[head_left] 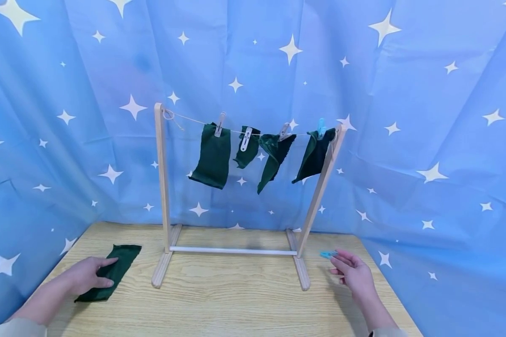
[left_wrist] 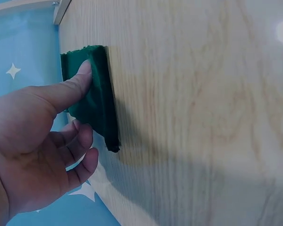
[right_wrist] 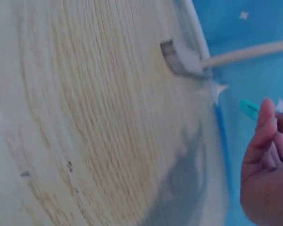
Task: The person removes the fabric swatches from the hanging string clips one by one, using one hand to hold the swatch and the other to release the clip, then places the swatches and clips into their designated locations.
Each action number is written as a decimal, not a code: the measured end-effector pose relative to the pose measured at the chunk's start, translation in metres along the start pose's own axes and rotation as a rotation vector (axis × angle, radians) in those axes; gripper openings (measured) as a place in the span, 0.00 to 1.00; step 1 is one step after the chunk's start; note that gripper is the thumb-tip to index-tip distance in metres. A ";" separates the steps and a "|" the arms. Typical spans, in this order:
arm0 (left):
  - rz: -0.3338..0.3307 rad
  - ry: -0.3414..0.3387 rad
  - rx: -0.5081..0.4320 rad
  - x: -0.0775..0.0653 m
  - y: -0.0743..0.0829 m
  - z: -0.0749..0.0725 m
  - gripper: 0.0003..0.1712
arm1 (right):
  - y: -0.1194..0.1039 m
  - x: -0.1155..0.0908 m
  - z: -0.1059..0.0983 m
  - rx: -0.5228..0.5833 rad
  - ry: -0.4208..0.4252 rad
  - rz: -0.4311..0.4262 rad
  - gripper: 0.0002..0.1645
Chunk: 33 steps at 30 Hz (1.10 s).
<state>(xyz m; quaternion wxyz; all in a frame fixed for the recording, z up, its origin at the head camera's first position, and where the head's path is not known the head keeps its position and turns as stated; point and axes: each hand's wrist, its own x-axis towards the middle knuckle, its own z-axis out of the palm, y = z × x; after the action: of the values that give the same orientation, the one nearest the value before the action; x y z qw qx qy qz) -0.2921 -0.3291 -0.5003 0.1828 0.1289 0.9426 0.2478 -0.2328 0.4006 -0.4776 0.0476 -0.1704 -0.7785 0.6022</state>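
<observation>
My left hand holds a dark green cloth at the table's left side. In the left wrist view, the thumb lies over the green cloth, with curled fingers beside and partly behind it. At the right, my right hand pinches a small light-blue clothespin between thumb and fingertips. The right wrist view shows the same clothespin sticking out past the fingertips, partly hidden by them.
Between the hands stands a wooden drying rack with a string line. Several green cloths hang there, including one at the left, held by grey, white and blue clothespins. A starry blue curtain backs the wooden table.
</observation>
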 end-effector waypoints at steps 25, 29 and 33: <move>-0.070 -0.024 -0.011 0.004 -0.032 -0.029 0.53 | 0.052 0.049 0.000 -0.222 0.097 0.008 0.31; -0.063 -0.023 -0.028 0.005 -0.034 -0.029 0.55 | 0.051 0.049 -0.002 -0.246 0.093 0.019 0.32; -0.052 -0.006 -0.008 0.002 -0.039 -0.028 0.55 | 0.051 0.051 -0.002 -0.241 0.071 0.025 0.34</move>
<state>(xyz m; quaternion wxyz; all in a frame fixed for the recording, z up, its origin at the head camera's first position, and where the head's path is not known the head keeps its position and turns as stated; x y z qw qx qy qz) -0.3114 -0.3727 -0.4978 0.1927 0.1042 0.9442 0.2461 -0.2699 0.4299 -0.5320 0.0471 -0.2058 -0.8408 0.4985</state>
